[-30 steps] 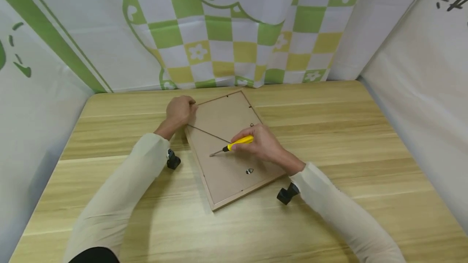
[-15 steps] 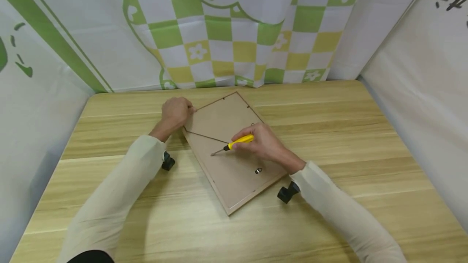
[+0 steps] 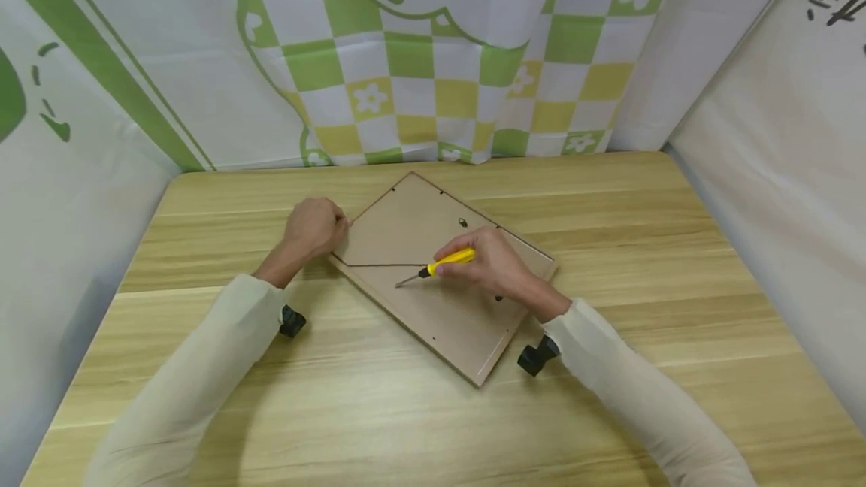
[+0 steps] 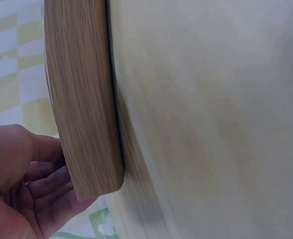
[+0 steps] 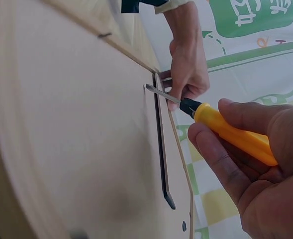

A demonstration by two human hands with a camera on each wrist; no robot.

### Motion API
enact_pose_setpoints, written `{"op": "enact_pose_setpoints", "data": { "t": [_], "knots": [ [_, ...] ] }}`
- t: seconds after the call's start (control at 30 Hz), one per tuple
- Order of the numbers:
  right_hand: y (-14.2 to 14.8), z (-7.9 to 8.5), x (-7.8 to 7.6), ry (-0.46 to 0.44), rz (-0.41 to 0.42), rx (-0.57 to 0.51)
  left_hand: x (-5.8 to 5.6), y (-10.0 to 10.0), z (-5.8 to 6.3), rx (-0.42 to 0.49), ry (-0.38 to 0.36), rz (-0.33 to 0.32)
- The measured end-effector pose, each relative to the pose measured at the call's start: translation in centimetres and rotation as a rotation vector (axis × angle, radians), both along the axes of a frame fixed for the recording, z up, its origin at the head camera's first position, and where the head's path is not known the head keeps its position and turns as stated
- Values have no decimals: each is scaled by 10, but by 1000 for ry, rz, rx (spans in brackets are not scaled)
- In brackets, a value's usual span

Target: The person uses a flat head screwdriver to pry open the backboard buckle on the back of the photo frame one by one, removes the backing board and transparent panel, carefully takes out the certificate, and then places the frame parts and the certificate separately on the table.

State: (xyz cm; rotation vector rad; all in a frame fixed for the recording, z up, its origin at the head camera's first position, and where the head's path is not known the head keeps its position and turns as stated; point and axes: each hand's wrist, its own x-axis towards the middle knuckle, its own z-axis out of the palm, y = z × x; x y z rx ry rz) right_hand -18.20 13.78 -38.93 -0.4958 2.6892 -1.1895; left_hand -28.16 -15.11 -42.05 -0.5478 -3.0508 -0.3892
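Frame (image 3: 399,235) lies within table (image 3: 372,419) edges; left grip (image 3: 313,230) pinches its edge, right grip (image 3: 490,263) screwdriver (image 5: 212,122).

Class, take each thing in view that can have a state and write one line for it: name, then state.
Picture frame: back up, slanted on the table
Screwdriver: gripped, tip towards the frame's back, contact unclear
Dark strip: runs partway across the frame's back; raised or flush, unclear
Left hand: holding the frame near one corner
Right hand: curled round the screwdriver's handle
Checked cloth: hanging, softly creased
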Motion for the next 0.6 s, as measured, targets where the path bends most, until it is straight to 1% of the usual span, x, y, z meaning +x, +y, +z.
{"op": "enact_pose_setpoints", "data": {
  "t": [0.13,0.37,0.5,0.6],
  "knots": [
    [-1,0,-1,-13,-2,-6,11,-5,-1,34,-17,-23],
    [-2,1,-1,-6,4,-10,28,-6,2,85,-52,-56],
    [-1,0,-2,-15,-3,-11,39,-6,1,95,-84,-44],
    [-1,-1,-2,-15,-6,-13,47,-5,0,91,-91,-34]
  ]
}}
